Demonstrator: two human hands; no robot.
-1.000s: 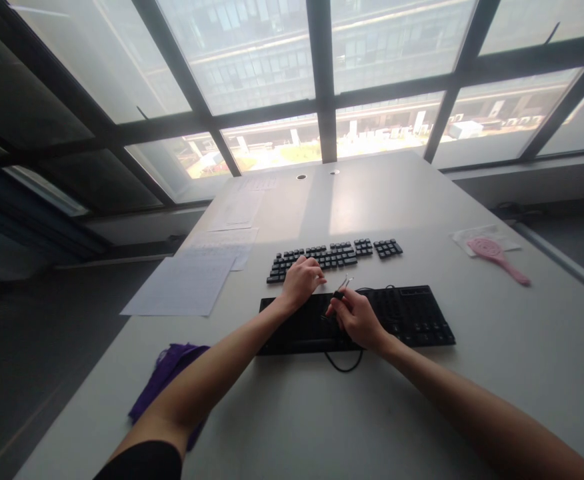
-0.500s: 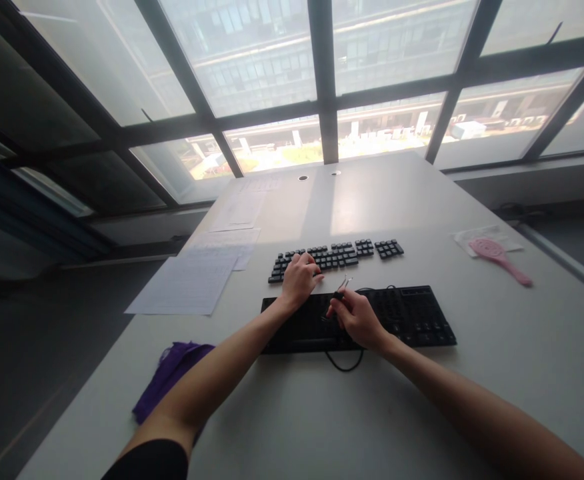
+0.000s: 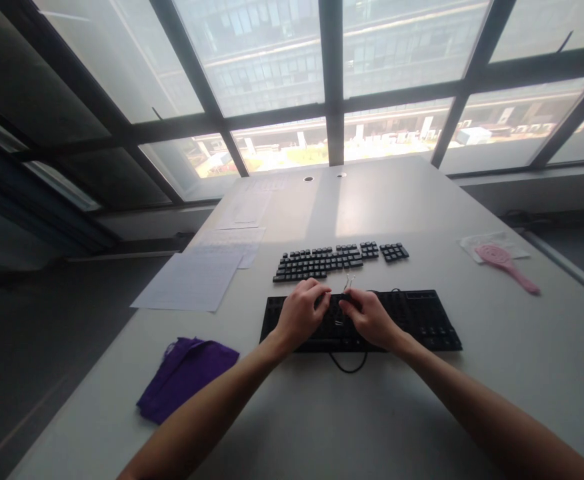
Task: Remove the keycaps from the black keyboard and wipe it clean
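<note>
Keyboard (image 3: 422, 319), black and with its caps off, lies on the table (image 3: 422, 413) under both hands. The right hand (image 3: 372, 319) pinches a small wire puller (image 3: 348, 283) between thumb and forefinger, its loops pointing away. The left hand (image 3: 301, 313) rests curled over the board's middle; whether its fingers grip a cap I cannot tell. Just beyond lie rows of loose keys (image 3: 339, 259). Papers (image 3: 192, 280) and a purple cloth (image 3: 187, 377) sit left, a pink brush (image 3: 505, 262) far right. The step looks like handling a single cap at the board; the next move calls for steady, precise placement.
</note>
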